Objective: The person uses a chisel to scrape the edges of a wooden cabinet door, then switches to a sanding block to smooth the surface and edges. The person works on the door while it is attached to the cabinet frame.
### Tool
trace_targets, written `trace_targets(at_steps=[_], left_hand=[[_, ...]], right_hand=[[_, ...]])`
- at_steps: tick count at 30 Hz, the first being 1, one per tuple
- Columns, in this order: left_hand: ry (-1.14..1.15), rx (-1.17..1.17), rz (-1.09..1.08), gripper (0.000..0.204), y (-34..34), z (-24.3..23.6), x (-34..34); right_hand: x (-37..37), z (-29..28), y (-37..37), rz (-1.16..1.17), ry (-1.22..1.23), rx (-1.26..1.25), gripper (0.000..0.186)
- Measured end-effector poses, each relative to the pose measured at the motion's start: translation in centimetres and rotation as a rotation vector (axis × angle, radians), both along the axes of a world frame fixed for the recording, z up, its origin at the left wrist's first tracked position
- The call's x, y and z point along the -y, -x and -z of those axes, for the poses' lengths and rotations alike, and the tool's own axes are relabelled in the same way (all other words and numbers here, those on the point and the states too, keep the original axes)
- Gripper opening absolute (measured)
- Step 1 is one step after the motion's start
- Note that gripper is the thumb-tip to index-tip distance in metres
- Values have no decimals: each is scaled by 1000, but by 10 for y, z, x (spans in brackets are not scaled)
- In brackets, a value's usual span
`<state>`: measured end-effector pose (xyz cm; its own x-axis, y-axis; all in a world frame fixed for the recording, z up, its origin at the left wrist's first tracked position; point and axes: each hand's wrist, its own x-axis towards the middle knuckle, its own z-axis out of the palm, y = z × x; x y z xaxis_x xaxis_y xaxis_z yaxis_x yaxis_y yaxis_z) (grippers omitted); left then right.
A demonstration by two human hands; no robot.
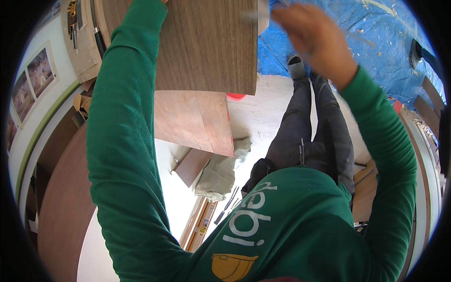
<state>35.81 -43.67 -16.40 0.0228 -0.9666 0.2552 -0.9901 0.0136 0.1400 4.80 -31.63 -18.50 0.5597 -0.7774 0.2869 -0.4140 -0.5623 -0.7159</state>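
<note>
A dark wood-grain board [206, 47] fills the upper middle, with a paler block [262, 19] at its right edge. My left arm reaches up along the board's left side; only a sliver of my left hand [164, 2] shows at the top edge, its fingers hidden. My right hand [319, 42] is raised just right of the board, blurred by motion with fingers bent; I cannot make out whether anything is in it. A lighter plywood panel [192, 117] lies below the dark board.
Hand tools [73, 21] hang or rest at upper left. Blue sheeting [385, 42] covers floor at upper right, where another person's shoe [415, 54] shows. Below are folded pale fabric [213, 183], loose tools [228, 204] and my legs. A curved reddish panel [58, 197] stands at left.
</note>
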Motion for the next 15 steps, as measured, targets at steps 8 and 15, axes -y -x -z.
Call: trace_targets(at_steps=[8, 15], left_hand=[[5, 11, 22, 63, 0, 3, 3], [16, 15, 11, 63, -3, 6, 4]], right_hand=[[-135, -4, 10, -370, -304, -117, 29], [-19, -14, 0, 123, -255, 87, 38]])
